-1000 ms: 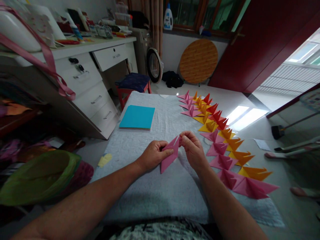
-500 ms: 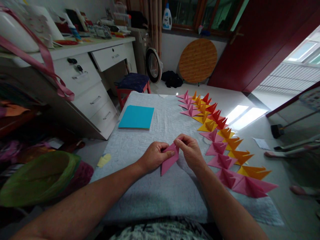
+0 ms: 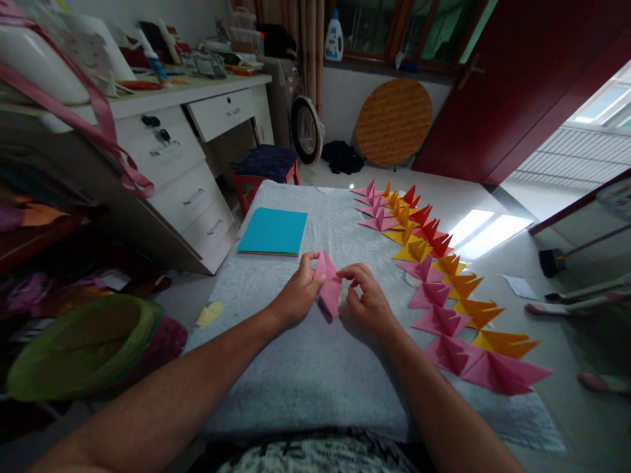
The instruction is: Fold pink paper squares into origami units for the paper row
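Observation:
A pink sheet of origami paper [image 3: 329, 286], folded into a long diamond, is raised a little above the cloth-covered table. My left hand [image 3: 302, 289] grips its left edge between thumb and fingers. At the paper's right edge, my right hand [image 3: 367, 295] has its index fingertip touching or very near the paper, its thumb apart and its other fingers curled. To the right stand rows of folded paper cranes in pink [image 3: 441, 320], yellow [image 3: 414, 249] and red [image 3: 430, 230]. A stack of blue square paper [image 3: 273, 231] lies beyond my left hand.
The table [image 3: 276, 381] has a pale cloth on it, with a yellow patch [image 3: 210, 315] near the left edge. A green-lined bin [image 3: 148, 328] stands left on the floor. Behind are a stool [image 3: 266, 164] and a white desk [image 3: 167, 157]. Someone's feet show at far right.
The pink paper has turned more upright, showing a diamond face. My right hand has loosened its pinch at the paper's top and moved slightly down, its thumb now away from the paper.

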The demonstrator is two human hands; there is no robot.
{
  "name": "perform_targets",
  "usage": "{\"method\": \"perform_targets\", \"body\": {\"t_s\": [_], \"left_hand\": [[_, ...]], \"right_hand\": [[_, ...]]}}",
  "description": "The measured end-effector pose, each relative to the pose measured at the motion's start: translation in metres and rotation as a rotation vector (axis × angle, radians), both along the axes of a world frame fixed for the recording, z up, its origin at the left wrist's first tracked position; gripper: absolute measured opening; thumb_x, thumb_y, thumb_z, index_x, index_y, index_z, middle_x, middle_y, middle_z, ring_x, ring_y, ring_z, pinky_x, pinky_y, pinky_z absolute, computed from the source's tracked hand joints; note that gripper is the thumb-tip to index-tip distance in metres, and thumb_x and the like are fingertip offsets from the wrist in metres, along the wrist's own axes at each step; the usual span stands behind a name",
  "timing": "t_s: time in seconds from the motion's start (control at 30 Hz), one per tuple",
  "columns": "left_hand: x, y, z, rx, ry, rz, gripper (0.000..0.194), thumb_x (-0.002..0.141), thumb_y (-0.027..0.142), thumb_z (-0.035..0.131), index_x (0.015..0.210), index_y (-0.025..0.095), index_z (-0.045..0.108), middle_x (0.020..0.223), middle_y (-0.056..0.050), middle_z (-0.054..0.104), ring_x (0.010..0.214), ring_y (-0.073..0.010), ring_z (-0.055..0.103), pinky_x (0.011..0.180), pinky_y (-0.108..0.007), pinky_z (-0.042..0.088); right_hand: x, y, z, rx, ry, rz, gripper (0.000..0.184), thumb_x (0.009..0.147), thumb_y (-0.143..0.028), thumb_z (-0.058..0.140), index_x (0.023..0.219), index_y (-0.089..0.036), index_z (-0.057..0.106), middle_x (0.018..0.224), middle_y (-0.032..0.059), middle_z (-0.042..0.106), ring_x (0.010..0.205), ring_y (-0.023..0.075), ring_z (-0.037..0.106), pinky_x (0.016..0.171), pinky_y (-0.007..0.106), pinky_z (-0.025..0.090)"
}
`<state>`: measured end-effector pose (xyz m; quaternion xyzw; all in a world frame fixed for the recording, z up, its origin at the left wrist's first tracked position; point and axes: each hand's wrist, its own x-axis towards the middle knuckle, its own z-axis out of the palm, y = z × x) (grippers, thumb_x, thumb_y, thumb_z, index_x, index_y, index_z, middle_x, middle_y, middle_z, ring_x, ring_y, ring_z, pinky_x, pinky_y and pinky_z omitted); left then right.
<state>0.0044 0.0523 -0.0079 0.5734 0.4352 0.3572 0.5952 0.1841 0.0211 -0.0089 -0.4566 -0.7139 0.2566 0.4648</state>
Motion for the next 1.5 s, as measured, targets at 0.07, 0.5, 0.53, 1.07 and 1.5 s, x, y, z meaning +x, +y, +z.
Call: {"method": "perform_targets", "body": {"t_s": [0.07, 0.5, 0.53, 1.07, 1.5], "left_hand": [[-0.001, 0.001, 0.002, 0.095, 0.159, 0.002, 0.046, 0.096, 0.030, 0.048, 0.137, 0.018, 0.031, 0.074, 0.004, 0.057, 0.058, -0.0121, 0.052, 0.062, -0.025, 0.042], [0.010, 0.002, 0.004, 0.343, 0.598, -0.125, 0.048, 0.100, 0.024, 0.035, 0.145, 0.012, 0.024, 0.087, -0.007, 0.069, 0.081, -0.0221, 0.069, 0.080, -0.035, 0.051], [0.011, 0.001, 0.003, 0.371, 0.657, -0.132, 0.049, 0.100, 0.025, 0.037, 0.146, 0.014, 0.025, 0.090, -0.008, 0.070, 0.084, -0.0228, 0.069, 0.080, -0.036, 0.052], [-0.018, 0.006, 0.011, 0.705, 0.672, -0.322, 0.010, 0.081, 0.019, 0.063, 0.091, 0.017, 0.062, 0.091, -0.004, 0.060, 0.090, -0.0212, 0.055, 0.085, -0.035, 0.046], [-0.017, 0.021, -0.001, 0.563, 0.773, -0.188, 0.013, 0.089, 0.022, 0.061, 0.080, 0.016, 0.069, 0.084, -0.005, 0.059, 0.088, -0.0208, 0.057, 0.083, -0.034, 0.044]], "right_hand": [[0.000, -0.002, -0.001, 0.032, -0.133, 0.047, 0.049, 0.069, 0.000, 0.042, 0.109, -0.021, 0.062, 0.105, 0.0080, 0.061, 0.104, 0.0234, 0.054, 0.093, 0.041, 0.046], [0.006, -0.003, -0.005, 0.029, -0.339, 0.052, 0.035, 0.082, -0.004, 0.055, 0.107, -0.021, 0.072, 0.111, 0.0102, 0.061, 0.106, 0.0262, 0.050, 0.094, 0.044, 0.046], [0.006, -0.003, -0.006, 0.031, -0.340, 0.054, 0.033, 0.083, -0.005, 0.056, 0.106, -0.022, 0.072, 0.111, 0.0097, 0.061, 0.106, 0.0257, 0.051, 0.094, 0.043, 0.046], [0.002, 0.006, -0.011, -0.058, -0.346, -0.001, 0.013, 0.087, -0.012, 0.061, 0.083, -0.020, 0.071, 0.084, 0.0045, 0.071, 0.083, 0.0194, 0.059, 0.082, 0.033, 0.043], [-0.008, 0.014, -0.018, -0.229, -0.255, -0.229, 0.009, 0.083, -0.017, 0.055, 0.088, -0.020, 0.061, 0.077, 0.0022, 0.064, 0.075, 0.0188, 0.057, 0.072, 0.031, 0.041]]}}
